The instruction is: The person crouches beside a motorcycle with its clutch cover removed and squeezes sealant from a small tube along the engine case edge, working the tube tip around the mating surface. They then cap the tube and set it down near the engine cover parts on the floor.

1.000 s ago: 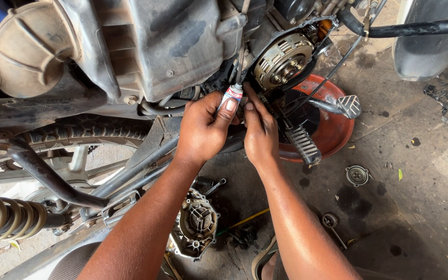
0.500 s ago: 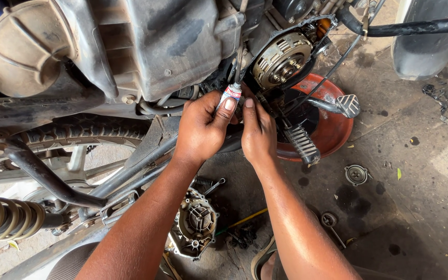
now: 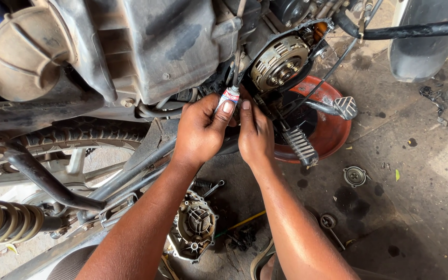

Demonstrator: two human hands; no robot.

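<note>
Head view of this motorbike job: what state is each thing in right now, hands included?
Left hand: closed, pinching the small tube.
Right hand: fingers also on the tube.
Small tube: held up, nozzle toward the engine.
Clutch: exposed, cover removed.
Engine cover: off, lying on the ground.
Red basin: on the ground under the open engine.
Footpeg: sticking out over the basin.
Rear spring: mounted, coils visible.

You're in a motorcycle repair workshop: opened engine (image 3: 281, 62), oil-stained concrete floor (image 3: 416, 171), removed cover (image 3: 195, 228), red drain pan (image 3: 333, 129).
</note>
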